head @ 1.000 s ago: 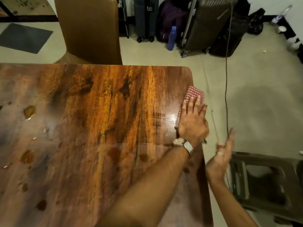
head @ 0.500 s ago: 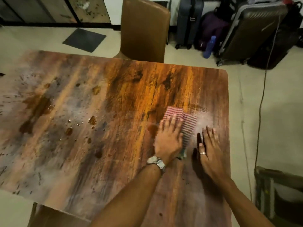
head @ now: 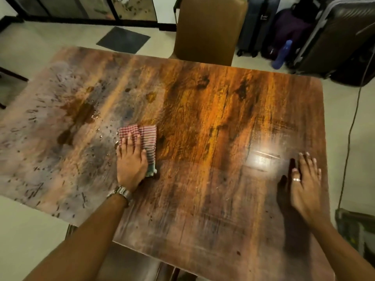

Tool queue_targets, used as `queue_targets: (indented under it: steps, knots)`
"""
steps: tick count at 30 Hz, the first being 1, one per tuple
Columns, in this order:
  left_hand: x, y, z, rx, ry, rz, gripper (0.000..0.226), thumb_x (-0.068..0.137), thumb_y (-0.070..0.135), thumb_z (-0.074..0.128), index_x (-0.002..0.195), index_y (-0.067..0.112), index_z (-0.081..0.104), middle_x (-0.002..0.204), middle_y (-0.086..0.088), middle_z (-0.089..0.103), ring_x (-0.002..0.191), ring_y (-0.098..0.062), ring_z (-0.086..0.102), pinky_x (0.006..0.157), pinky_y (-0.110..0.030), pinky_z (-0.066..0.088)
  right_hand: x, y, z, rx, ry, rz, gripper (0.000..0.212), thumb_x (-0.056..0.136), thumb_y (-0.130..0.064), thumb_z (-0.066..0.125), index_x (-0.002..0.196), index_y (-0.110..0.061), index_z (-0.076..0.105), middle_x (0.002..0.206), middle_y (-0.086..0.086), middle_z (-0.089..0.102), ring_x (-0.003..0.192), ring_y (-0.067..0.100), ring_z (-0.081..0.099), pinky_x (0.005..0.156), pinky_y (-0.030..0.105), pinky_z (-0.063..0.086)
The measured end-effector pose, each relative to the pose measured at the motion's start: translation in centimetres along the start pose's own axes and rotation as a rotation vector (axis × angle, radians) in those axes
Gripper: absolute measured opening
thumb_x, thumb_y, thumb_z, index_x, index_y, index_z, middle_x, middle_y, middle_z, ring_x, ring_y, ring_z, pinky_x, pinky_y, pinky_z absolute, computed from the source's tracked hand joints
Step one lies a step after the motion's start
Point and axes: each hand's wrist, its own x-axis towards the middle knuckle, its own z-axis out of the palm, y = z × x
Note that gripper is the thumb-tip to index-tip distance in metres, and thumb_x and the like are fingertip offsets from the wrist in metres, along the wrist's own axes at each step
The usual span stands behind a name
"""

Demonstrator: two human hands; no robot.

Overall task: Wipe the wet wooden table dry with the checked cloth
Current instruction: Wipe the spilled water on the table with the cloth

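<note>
The red-and-white checked cloth (head: pixel 145 136) lies folded on the wooden table (head: pixel 213 122), left of the middle. My left hand (head: pixel 130 161), with a watch on the wrist, presses flat on the cloth's near part. Drops and puddles of water (head: pixel 81 116) cover the table's left half, just beyond the cloth. The right half looks smeared and shiny. My right hand (head: pixel 306 183), wearing a ring, rests flat with fingers spread near the table's right edge and holds nothing.
A brown chair (head: pixel 209 29) stands at the far side of the table. Suitcases (head: pixel 332 35) and a blue bottle (head: pixel 282 54) sit on the floor at the back right. A cable (head: pixel 349 138) hangs along the right edge. Another chair (head: pixel 357 230) is at the near right.
My left hand has slid the cloth leftward from the table's right edge to the wet left-centre. My right hand came down from the air onto the table by the right edge.
</note>
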Motion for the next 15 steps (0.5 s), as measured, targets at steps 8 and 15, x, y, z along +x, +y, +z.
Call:
queue_targets:
  steps: [8, 15]
  knots:
    - [-4.6, 10.5, 2.2, 0.043, 0.029, 0.118, 0.07, 0.098, 0.041, 0.016, 0.163, 0.014, 0.012, 0.17, -0.016, 0.007, 0.157, -0.036, 0.006, 0.127, -0.053, 0.004, -3.1, 2.5, -2.1, 0.145, 0.106, 0.154, 0.054, 0.104, -0.034, 0.021, 0.154, -0.015, 0.029, 0.163, 0.006, 0.026, 0.152, 0.019, 0.017, 0.126, 0.043, 0.007]
    - [-11.9, 29.5, 6.2, -0.043, -0.049, 0.458, 0.065, 0.101, 0.038, 0.027, 0.162, 0.019, 0.017, 0.17, -0.016, 0.007, 0.157, -0.034, 0.004, 0.125, -0.056, 0.002, -3.6, 4.0, -5.7, 0.195, 0.124, 0.21, 0.051, 0.104, -0.029, 0.019, 0.154, -0.023, 0.031, 0.163, -0.002, 0.027, 0.151, 0.01, 0.014, 0.126, 0.039, 0.004]
